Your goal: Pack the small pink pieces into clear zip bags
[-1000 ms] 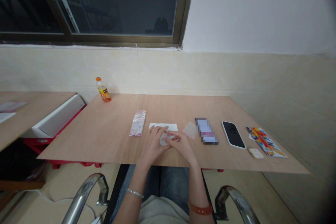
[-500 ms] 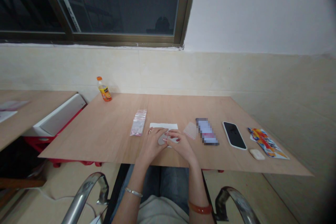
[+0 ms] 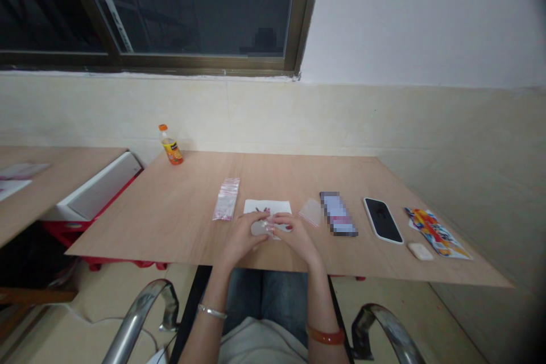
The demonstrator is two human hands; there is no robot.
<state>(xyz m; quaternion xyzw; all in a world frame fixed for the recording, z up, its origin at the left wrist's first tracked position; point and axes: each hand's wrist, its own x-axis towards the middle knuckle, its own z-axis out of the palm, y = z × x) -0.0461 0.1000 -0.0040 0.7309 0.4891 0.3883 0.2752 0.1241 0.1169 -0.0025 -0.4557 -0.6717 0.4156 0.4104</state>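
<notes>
My left hand [image 3: 241, 237] and my right hand [image 3: 296, 236] meet over a sheet of white paper [image 3: 267, 207] near the table's front edge. The left fingers hold a small grey rounded object [image 3: 258, 228]. Between the fingertips of both hands is a bit of clear plastic with a pink edge [image 3: 269, 226], possibly a small bag around that object. Left of the paper lies a stack of clear zip bags with pink edges [image 3: 226, 199]. A flat translucent pink-tinted sheet [image 3: 310, 212] lies right of the paper.
The wooden tabletop [image 3: 140, 227] also holds a pixelated packet [image 3: 338, 214], a black phone in a white case [image 3: 383, 220], a white case [image 3: 420, 251], a colourful printed card [image 3: 437, 236] and an orange-capped juice bottle [image 3: 170, 145]. Chrome chair arms [image 3: 140, 318] flank my lap.
My hands have drawn slightly apart, and the grey object now shows more at the left of the fingers. The pink-edged plastic is pinched between my fingertips, and more of the paper shows.
</notes>
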